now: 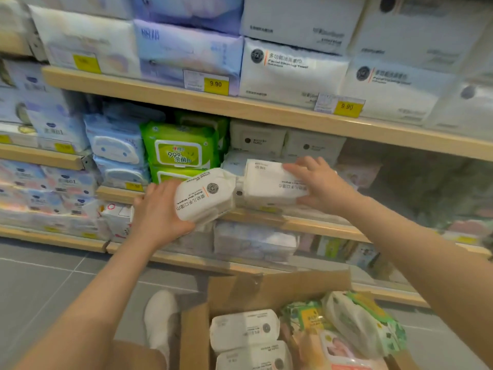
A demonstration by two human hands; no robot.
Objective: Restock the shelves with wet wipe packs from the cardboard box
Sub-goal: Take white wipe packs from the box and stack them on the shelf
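My left hand (157,212) grips a white wet wipe pack (204,197), tilted, just in front of the middle shelf's edge (280,222). My right hand (320,182) holds a second white wet wipe pack (269,182) at its right end, with the pack lying on the middle shelf beside the first. An open cardboard box (266,292) stands on the floor below, holding white packs (245,329) and green-patterned packs (365,321).
Green wipe packs (181,146) and blue packs (117,148) fill the shelf to the left. Large white towel packs (290,73) sit on the upper shelf with yellow price tags (216,84). A white shoe (160,319) stands on grey floor left of the box.
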